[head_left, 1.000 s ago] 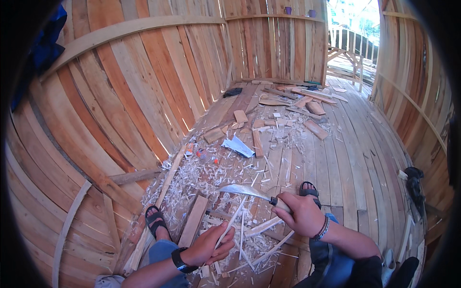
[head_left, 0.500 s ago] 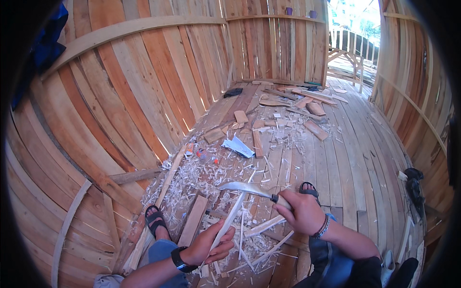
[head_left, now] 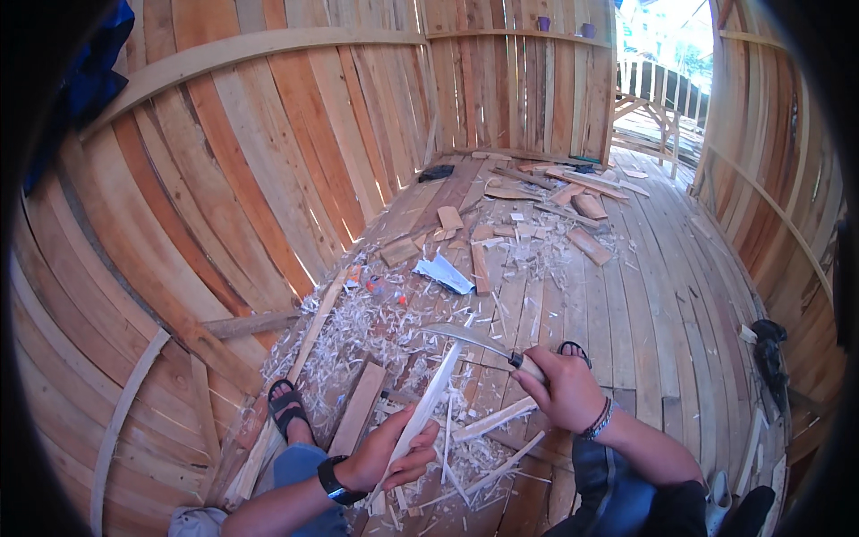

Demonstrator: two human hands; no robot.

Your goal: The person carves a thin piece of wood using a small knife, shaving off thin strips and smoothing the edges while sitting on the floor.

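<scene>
My left hand (head_left: 386, 452) is closed around the lower part of a pale, whittled wooden stick (head_left: 431, 398), which slants up and away to a thin tip. Closed on a light handle, my right hand (head_left: 565, 387) holds a curved-blade knife (head_left: 479, 338). The blade points left and lies across the stick near its upper end; whether the edge bites into the wood I cannot tell. Below my hands, wood shavings and thin strips (head_left: 483, 479) lie on the floor, with a reddish-brown wood block (head_left: 358, 409) beside my left foot.
Shavings (head_left: 344, 322) cover the plank floor along the left wall. Farther off lie a crumpled pale blue-white sheet (head_left: 445, 273) and a heap of wood offcuts (head_left: 573, 192). A black bag (head_left: 768, 353) sits by the right wall. Purple cups (head_left: 544, 24) stand on a far ledge beside a bright doorway.
The knife and my right hand have shifted slightly to the right, and the blade sits at a different angle on the stick. The stick has turned, showing a broader face. Both grips stay closed.
</scene>
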